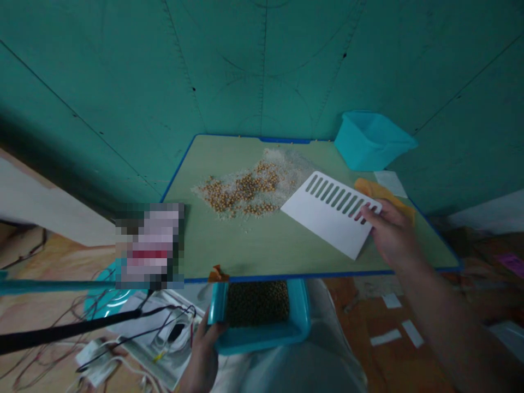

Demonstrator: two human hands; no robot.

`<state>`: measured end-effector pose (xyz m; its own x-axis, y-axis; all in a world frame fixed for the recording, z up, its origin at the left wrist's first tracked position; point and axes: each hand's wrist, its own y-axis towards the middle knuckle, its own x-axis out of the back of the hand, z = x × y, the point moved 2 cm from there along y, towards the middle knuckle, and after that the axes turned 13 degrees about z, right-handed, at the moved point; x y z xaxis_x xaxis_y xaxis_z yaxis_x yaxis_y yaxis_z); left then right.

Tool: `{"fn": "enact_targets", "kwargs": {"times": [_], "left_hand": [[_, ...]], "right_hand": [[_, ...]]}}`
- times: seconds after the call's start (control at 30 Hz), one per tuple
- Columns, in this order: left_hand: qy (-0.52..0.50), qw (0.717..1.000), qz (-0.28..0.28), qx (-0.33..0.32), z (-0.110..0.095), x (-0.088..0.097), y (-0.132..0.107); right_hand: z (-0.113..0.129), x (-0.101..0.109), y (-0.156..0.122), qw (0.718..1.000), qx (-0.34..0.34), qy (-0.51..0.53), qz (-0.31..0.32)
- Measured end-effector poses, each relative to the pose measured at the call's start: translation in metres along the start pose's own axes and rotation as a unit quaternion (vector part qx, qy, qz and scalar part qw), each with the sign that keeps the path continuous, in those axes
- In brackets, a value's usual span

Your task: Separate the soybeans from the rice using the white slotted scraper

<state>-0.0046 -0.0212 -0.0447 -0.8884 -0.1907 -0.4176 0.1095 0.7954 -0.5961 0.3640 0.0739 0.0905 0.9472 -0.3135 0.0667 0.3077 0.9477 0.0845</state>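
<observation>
One slotted white panel (321,221) is pinched in the right hand (393,233); the left hand (204,345) grips a blue bin (262,341).

Hands, two: left hand (207,341) and right hand (395,232), both bare, five-fingered build, fingers partly hidden. Right forearm (442,311), one: bare along its visible length, tapering toward the wrist. Clothing, one piece: pale greyish blue-green cloth (307,365) covers the lap; plain surface, soft folds, lighter right edge; garment type is unclear.
</observation>
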Motion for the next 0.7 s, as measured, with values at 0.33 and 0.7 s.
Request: {"fn": "enact_targets", "kwargs": {"times": [0.33, 0.7], "left_hand": [[0.012, 1.0, -0.011, 0.018, -0.001, 0.005, 0.005], [-0.017, 0.999, -0.008, 0.039, 0.0, 0.009, 0.008]], "right_hand": [[0.021, -0.065, -0.026, 0.99, 0.003, 0.005, 0.141], [0.009, -0.073, 0.009, 0.986, -0.021, 0.003, 0.166]]}}
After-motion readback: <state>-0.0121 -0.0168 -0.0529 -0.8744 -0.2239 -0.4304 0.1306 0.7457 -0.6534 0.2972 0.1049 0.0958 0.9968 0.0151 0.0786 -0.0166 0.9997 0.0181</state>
